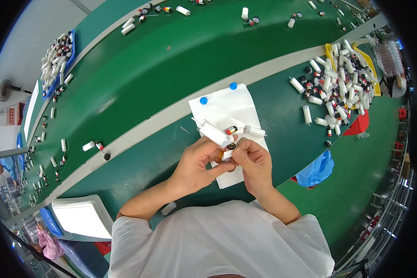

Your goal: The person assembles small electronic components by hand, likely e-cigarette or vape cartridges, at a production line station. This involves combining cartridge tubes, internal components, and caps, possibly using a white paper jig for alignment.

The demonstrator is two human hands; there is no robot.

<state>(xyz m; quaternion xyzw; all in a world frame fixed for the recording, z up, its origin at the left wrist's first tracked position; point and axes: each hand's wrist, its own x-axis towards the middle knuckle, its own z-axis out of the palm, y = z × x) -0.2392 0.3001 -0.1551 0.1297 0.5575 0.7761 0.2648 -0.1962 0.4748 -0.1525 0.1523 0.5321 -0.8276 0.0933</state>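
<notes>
Evidently, work at close quarters is under way at the centre of the frame. The left hand [194, 162] is curled nearly closed, and by its fingers a white cylinder [214, 134] appears to be held, tilted toward the upper left. The right hand [255, 167] is drawn into a pinch, thumb against forefinger, at a small dark part [231, 146] just below the cylinder's lower end; the exact grip is partly hidden by the fingers. Whether the two pieces are joined cannot be told.

Just beyond the fingertips, a red-and-black part [230, 130] and a second cylinder [255, 131] can be seen over the white paper [224, 109], by whose upper edge two blue dots [203, 100] are shown. The paper is laid on the green surface [148, 167].

The work is judged to be midway: one piece is being handled, while a large heap [340, 88] is left at the upper right, spilling from a yellow tray [329, 54]. More pieces are scattered along the belt [180, 60] and piled in a blue tray [72, 53], upper left. How many are finished cannot be told.
</notes>
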